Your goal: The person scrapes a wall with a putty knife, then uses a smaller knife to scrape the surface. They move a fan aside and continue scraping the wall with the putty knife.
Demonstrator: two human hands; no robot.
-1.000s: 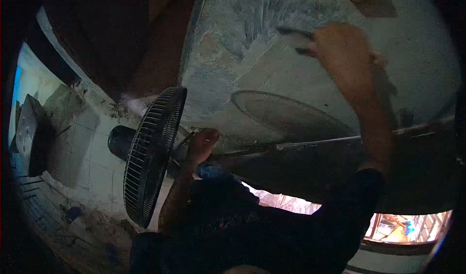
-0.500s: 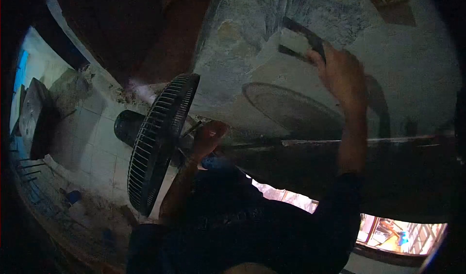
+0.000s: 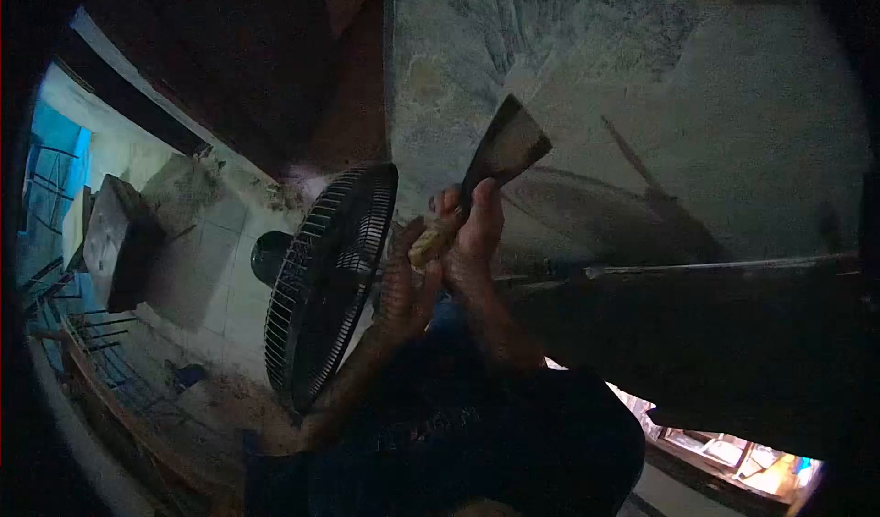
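A scraper with a dark, flared blade point(image 3: 515, 141) points up and right in front of the wall. My right hand point(image 3: 478, 233) is closed around it below the blade, thumb along its near side. My left hand point(image 3: 403, 283) is closed at its lower end, around a pale yellowish part that looks like the handle. Both hands are close together in front of my chest. Just left of my left hand stands a black fan point(image 3: 330, 283) with a wire cage.
A patchy grey wall point(image 3: 587, 68) fills the upper right, with shadows on it. A dark brown panel point(image 3: 247, 68) is at upper left. At far left are a pale block-like object point(image 3: 115, 242) and thin dark rods point(image 3: 101, 334). Bright openings point(image 3: 733, 453) show at lower right.
My right hand has come down and left from the wall to my left hand, bringing the scraper. The view has shifted, and the fan appears slightly further right.
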